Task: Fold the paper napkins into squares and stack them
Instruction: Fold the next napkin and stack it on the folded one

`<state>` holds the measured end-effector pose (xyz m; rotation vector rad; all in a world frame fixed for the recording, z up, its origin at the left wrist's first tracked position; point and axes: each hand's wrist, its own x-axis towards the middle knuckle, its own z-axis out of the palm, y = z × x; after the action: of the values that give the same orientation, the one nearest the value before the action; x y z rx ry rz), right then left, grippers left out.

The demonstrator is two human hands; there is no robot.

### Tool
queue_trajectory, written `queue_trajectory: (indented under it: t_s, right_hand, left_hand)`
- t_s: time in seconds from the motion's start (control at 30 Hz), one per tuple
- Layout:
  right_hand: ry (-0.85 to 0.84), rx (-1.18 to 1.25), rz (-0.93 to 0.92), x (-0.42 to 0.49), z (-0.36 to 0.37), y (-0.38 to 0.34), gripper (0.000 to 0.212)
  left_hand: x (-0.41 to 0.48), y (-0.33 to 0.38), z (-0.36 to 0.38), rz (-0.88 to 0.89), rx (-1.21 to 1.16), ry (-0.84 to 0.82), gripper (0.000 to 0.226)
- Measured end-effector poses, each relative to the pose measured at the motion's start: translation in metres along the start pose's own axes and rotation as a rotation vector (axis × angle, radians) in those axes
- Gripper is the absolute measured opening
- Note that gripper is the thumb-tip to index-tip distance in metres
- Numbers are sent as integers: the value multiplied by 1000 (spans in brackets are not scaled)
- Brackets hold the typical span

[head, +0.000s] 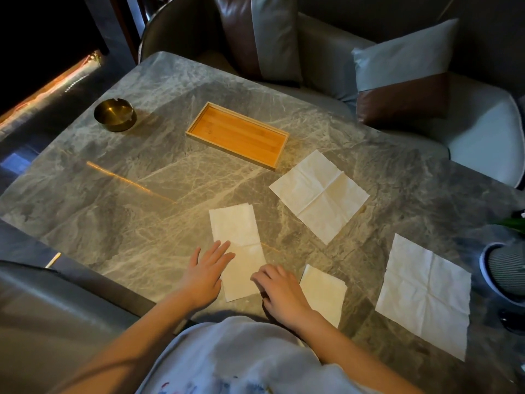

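A white napkin folded in half into a long rectangle (237, 240) lies in front of me on the marble table (119, 194). My left hand (206, 275) rests flat on its left edge, fingers spread. My right hand (279, 291) has curled fingertips on the near right edge of that napkin. A napkin folded into a small square (325, 292) sits just right of my right hand. Two unfolded napkins lie flat: one at centre right (319, 194), one at the far right near edge (424, 295).
A shallow wooden tray (196, 129) stands at the table's far middle, nothing in it. A brass ashtray (115, 115) sits far left. A round ribbed object (504, 270) is at the right edge. Cushioned chairs (483, 143) surround the table.
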<state>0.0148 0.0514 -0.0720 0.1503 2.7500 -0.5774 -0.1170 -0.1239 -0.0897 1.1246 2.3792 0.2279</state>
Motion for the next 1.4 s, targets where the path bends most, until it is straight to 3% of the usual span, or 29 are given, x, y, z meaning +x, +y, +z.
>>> queue_trajectory:
  t_s: [0.13,0.27,0.4,0.47,0.57,0.63,0.73,0.9,1.03,1.4]
  right_hand:
    - [7,-12,6,1,6,0,30]
    - [93,-79,-22,-2,12,2,15]
    - [255,30,-18,-5,5,-2,13]
    - [324,120,-3,-4,-3,-10,12]
    - [399,262,29,-2,-12,-16,8]
    - [374,396,71,-3,-13,-15,17]
    - [253,605,218,-4,-9,-8,49]
    - [245,720,363,-3,0,-1,12]
    - [246,730,415,-1,2,0,22]
    - [112,663,493,2,4,0,14]
  left_hand:
    - [-4,-6,-1,67,0,111,51]
    - [-7,-8,1,101,-25,55,53]
    - [-7,-10,1,112,-26,60,58]
    - [-6,-7,0,111,-63,115,52]
    - [-2,1,-8,74,-225,272,24]
    - [1,7,-13,-9,-355,295,16]
    - [5,10,-15,-175,-454,235,11]
    - [2,4,-14,-128,-586,108,13]
    - [-2,-1,-7,-179,-631,87,9]
    - [-5,-5,-3,-232,-553,38,22]
